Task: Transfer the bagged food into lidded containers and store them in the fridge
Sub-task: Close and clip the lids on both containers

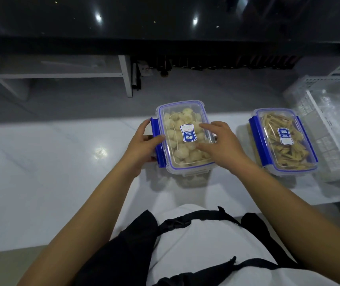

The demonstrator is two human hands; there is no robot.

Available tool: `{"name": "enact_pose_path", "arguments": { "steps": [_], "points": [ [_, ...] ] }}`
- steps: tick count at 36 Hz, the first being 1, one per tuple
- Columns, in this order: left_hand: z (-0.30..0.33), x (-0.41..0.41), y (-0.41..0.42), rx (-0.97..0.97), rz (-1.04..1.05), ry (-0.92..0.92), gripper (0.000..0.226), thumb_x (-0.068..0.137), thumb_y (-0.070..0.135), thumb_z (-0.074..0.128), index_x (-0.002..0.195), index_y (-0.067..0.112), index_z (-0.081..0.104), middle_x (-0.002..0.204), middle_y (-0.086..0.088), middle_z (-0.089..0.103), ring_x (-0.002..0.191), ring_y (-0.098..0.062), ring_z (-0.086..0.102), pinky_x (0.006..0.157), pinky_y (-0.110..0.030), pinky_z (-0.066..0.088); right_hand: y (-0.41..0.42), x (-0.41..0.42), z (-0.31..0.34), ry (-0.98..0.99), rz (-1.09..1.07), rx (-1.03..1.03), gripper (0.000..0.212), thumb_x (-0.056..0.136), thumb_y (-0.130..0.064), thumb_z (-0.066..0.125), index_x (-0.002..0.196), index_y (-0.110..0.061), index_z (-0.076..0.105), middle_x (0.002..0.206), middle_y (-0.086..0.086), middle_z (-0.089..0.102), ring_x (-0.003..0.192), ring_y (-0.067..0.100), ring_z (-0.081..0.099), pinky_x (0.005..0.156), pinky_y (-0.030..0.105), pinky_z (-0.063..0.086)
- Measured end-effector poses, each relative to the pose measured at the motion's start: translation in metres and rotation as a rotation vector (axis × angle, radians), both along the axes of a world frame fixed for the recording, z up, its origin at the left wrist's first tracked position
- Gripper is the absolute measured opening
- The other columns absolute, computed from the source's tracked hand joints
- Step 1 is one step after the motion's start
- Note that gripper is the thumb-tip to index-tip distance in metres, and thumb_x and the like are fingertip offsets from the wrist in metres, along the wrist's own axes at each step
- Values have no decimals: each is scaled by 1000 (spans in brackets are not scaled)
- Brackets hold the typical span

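The left hand (142,148) curls around the blue side clip (156,141) of a clear lidded container (182,137), thumb on the clip. The right hand (219,145) rests on the lid, fingers spread and lightly bent. The container, holding pale round food pieces, stands on the white counter (51,172). A second lidded container (282,141) of tan strips stands to the right, just beside a white basket (334,124).

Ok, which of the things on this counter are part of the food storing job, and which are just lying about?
Part of the job:
- container of pale round pieces, lid on, left hand at its blue side clip, right hand resting on the lid
- container of tan strips, lid on

Lying about:
- white plastic basket holding clear plastic
- white shelf beyond the counter
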State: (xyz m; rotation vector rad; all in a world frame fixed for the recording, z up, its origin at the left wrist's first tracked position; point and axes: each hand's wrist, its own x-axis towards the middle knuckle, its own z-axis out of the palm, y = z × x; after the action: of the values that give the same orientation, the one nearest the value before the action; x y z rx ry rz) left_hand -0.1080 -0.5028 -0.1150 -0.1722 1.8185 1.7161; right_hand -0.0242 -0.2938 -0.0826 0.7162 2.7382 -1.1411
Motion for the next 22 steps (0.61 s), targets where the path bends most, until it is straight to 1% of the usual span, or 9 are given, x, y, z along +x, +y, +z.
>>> {"name": "enact_pose_path", "arguments": {
  "steps": [4, 6, 9, 12, 15, 17, 18, 20, 22],
  "points": [
    [-10, 20, 1, -151, 16, 230, 51, 92, 40, 70, 140, 35, 52, 147, 5, 47, 123, -10, 53, 80, -15, 51, 7, 3, 3, -17, -96, -152, 58, 83, -23, 79, 136, -37, 58, 132, -2, 58, 102, 17, 64, 86, 39, 58],
    [-13, 25, 2, -271, -23, 307, 50, 93, 45, 66, 140, 34, 54, 157, 5, 36, 139, -15, 42, 88, -21, 41, 7, 3, 3, -8, -92, -171, 57, 84, -20, 78, 135, -36, 59, 130, -3, 60, 98, 16, 65, 82, 38, 59],
    [-11, 28, 4, -317, -52, 342, 50, 93, 43, 66, 141, 31, 53, 160, 5, 33, 144, -17, 37, 93, -25, 43, 9, 3, 3, 2, -114, -195, 55, 84, -15, 77, 134, -33, 61, 129, -5, 61, 94, 15, 67, 81, 39, 60],
    [-9, 29, 6, -331, -50, 372, 49, 93, 41, 67, 139, 29, 56, 156, 7, 39, 138, -12, 42, 101, -31, 43, 13, 4, 2, -6, -130, -230, 52, 85, -13, 77, 132, -31, 63, 128, -7, 62, 92, 12, 68, 80, 38, 61],
    [-11, 31, 7, -244, -24, 333, 40, 94, 35, 67, 133, 30, 59, 135, 15, 51, 104, 5, 55, 81, -16, 52, 13, 8, 1, -7, -122, -246, 49, 86, -16, 75, 131, -34, 63, 119, -3, 68, 89, 12, 70, 77, 35, 61],
    [-12, 32, 7, -187, 17, 274, 38, 94, 35, 68, 131, 32, 59, 126, 18, 52, 92, 9, 54, 57, -5, 50, 10, 10, 0, -8, -109, -198, 48, 88, -21, 74, 132, -34, 62, 120, 1, 67, 97, 15, 67, 81, 33, 59],
    [-13, 31, 8, -179, 30, 258, 38, 94, 35, 68, 131, 33, 60, 125, 18, 52, 93, 8, 54, 52, -3, 47, 9, 11, -1, -9, -85, -135, 48, 89, -24, 72, 134, -34, 61, 126, 0, 64, 108, 18, 63, 87, 33, 55],
    [-13, 30, 8, -145, 43, 205, 39, 94, 35, 69, 131, 33, 60, 127, 14, 57, 104, -1, 58, 56, -7, 51, 9, 11, -1, -31, 3, 26, 49, 90, -31, 70, 138, -31, 58, 144, -2, 53, 131, 25, 46, 105, 40, 44],
    [-11, 28, 9, -84, 67, 105, 37, 93, 33, 70, 129, 31, 61, 126, 5, 64, 108, -12, 65, 71, -23, 61, 9, 8, 5, -81, 101, 187, 53, 89, -42, 70, 139, -32, 56, 157, -3, 38, 144, 29, 27, 115, 48, 30]
  ]
}}
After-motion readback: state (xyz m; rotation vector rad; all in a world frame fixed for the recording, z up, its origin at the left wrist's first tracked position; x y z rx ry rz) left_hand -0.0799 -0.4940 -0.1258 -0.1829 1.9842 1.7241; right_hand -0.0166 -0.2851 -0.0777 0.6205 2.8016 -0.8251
